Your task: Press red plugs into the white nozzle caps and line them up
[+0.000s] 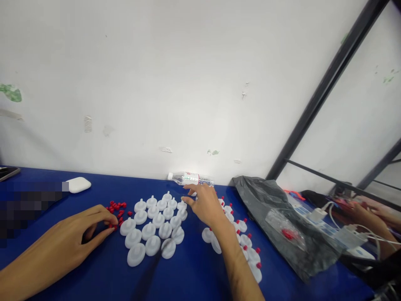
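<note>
My left hand (77, 236) is at the left, its thumb and fingertips pinched on a small red cap at the edge of a loose pile of red caps (117, 205). My right hand (203, 205) reaches over the far right side of a group of white plastic nozzle lids (148, 230). Its thumb and fingers are apart, with the thumb close to the rearmost lids and nothing visible between them. Right of my right forearm stand several white lids with red caps on their spouts (246, 240); the forearm partly hides this group.
A clear plastic bottle (189, 178) lies along the wall behind my right hand. A grey plastic bag (282, 221) with a small clear packet of red pieces (290, 233) lies at the right, beside power strips and chargers (347, 236). A white case (79, 184) and a phone (8, 173) lie at the left. Another person's hands (366, 217) are at the far right.
</note>
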Demonstrator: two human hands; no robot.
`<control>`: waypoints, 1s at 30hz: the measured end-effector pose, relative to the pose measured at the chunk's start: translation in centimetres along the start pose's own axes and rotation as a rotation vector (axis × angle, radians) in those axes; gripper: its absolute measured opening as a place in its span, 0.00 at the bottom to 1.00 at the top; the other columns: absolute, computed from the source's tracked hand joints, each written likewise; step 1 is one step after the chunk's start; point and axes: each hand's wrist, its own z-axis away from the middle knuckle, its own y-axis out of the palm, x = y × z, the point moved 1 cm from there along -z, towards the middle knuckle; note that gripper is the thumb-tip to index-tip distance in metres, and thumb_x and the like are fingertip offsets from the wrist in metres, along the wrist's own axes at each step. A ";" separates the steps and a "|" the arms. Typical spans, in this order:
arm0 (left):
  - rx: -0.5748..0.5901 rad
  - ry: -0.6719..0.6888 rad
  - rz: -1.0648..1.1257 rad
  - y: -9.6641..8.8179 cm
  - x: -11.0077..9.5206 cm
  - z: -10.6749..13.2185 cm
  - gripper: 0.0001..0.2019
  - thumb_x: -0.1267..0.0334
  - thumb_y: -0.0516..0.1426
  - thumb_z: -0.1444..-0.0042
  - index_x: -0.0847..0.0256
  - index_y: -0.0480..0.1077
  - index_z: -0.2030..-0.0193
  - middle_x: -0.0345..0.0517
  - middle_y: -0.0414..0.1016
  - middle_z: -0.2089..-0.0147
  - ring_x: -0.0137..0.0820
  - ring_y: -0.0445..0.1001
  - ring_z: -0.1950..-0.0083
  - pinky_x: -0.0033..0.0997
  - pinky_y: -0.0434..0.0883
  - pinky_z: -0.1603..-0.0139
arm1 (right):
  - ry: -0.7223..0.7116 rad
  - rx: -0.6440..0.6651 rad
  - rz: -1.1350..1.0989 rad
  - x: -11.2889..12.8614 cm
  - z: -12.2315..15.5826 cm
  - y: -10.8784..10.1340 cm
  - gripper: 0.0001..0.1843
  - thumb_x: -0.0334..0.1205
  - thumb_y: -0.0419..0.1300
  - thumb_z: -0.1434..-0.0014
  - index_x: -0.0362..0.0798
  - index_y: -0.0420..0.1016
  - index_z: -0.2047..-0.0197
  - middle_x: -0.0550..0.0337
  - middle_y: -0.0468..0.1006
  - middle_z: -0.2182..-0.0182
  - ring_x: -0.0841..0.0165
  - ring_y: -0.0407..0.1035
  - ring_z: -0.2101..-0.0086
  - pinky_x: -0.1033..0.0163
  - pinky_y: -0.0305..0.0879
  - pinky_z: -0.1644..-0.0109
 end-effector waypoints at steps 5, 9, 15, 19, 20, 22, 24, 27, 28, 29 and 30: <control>0.008 0.006 -0.011 0.1 0.3 0.0 0.23 0.39 0.54 0.34 0.49 0.85 0.56 0.43 0.82 0.61 0.42 0.74 0.67 0.43 0.70 0.60 | -0.073 0.027 -0.035 0.8 0.0 0.7 0.12 0.29 0.74 0.27 0.50 0.89 0.44 0.59 0.91 0.54 0.59 0.84 0.48 0.46 0.76 0.34; 0.001 0.018 -0.020 0.4 0.9 -0.1 0.23 0.38 0.55 0.33 0.50 0.85 0.55 0.42 0.82 0.61 0.40 0.73 0.68 0.42 0.71 0.61 | -0.084 0.017 -0.025 1.0 -0.1 1.1 0.07 0.31 0.73 0.26 0.49 0.88 0.47 0.60 0.90 0.54 0.59 0.84 0.49 0.46 0.78 0.35; 0.002 0.010 -0.029 0.7 1.3 -0.1 0.23 0.38 0.53 0.32 0.48 0.85 0.54 0.41 0.82 0.59 0.40 0.74 0.68 0.42 0.70 0.61 | -0.066 0.044 0.003 1.2 -0.3 1.1 0.05 0.36 0.72 0.23 0.50 0.87 0.46 0.62 0.90 0.56 0.60 0.84 0.50 0.43 0.76 0.33; 0.022 0.019 -0.056 0.8 2.1 -0.2 0.24 0.39 0.52 0.30 0.48 0.85 0.50 0.44 0.83 0.52 0.41 0.76 0.64 0.45 0.71 0.57 | 0.033 -0.001 0.071 -0.4 -0.4 0.1 0.07 0.38 0.66 0.19 0.49 0.86 0.43 0.57 0.89 0.52 0.58 0.84 0.47 0.41 0.75 0.31; 0.043 0.016 -0.071 0.8 2.5 -0.3 0.24 0.39 0.52 0.30 0.47 0.85 0.49 0.45 0.83 0.51 0.42 0.77 0.64 0.45 0.72 0.56 | 0.067 -0.009 0.091 -1.0 -0.3 -0.1 0.07 0.39 0.67 0.19 0.48 0.86 0.44 0.57 0.89 0.53 0.57 0.84 0.48 0.41 0.75 0.32; 0.106 0.014 -0.097 0.8 3.3 -0.5 0.25 0.38 0.52 0.30 0.46 0.84 0.45 0.45 0.83 0.49 0.43 0.78 0.62 0.46 0.75 0.54 | 0.129 0.000 0.125 -2.0 -0.3 -0.2 0.08 0.43 0.71 0.22 0.48 0.86 0.48 0.58 0.88 0.56 0.57 0.84 0.50 0.42 0.77 0.34; 0.155 0.020 -0.116 0.8 3.9 -0.7 0.25 0.36 0.51 0.29 0.45 0.83 0.43 0.46 0.83 0.47 0.43 0.80 0.60 0.46 0.77 0.52 | 0.168 0.023 0.144 -2.7 -0.1 0.1 0.10 0.46 0.74 0.24 0.48 0.85 0.54 0.60 0.87 0.59 0.58 0.83 0.53 0.43 0.78 0.36; 0.163 0.026 -0.126 0.9 4.4 -0.8 0.26 0.35 0.50 0.27 0.46 0.83 0.44 0.47 0.83 0.46 0.44 0.80 0.59 0.47 0.78 0.51 | 0.157 0.026 0.117 -3.0 0.0 0.7 0.12 0.45 0.75 0.25 0.49 0.83 0.59 0.62 0.86 0.60 0.60 0.83 0.55 0.45 0.79 0.38; 0.160 0.023 -0.127 0.9 4.5 -0.8 0.27 0.35 0.49 0.27 0.46 0.83 0.45 0.47 0.83 0.47 0.44 0.80 0.59 0.47 0.78 0.52 | 0.142 0.008 0.094 -2.9 0.0 0.8 0.11 0.44 0.74 0.24 0.49 0.82 0.59 0.62 0.86 0.60 0.61 0.83 0.55 0.46 0.80 0.39; 0.156 0.018 -0.125 0.9 4.5 -0.8 0.27 0.34 0.49 0.27 0.46 0.82 0.45 0.46 0.83 0.47 0.44 0.80 0.59 0.46 0.77 0.52 | 0.127 -0.022 0.066 -2.8 -0.1 0.9 0.09 0.42 0.73 0.23 0.49 0.82 0.57 0.61 0.86 0.58 0.61 0.83 0.55 0.47 0.80 0.40; 0.150 0.014 -0.120 0.9 4.5 -0.8 0.27 0.34 0.50 0.26 0.46 0.82 0.44 0.46 0.83 0.47 0.44 0.80 0.59 0.46 0.77 0.52 | 0.116 -0.063 0.035 -2.7 -0.2 0.8 0.07 0.40 0.70 0.22 0.48 0.82 0.54 0.60 0.86 0.56 0.62 0.83 0.55 0.48 0.80 0.41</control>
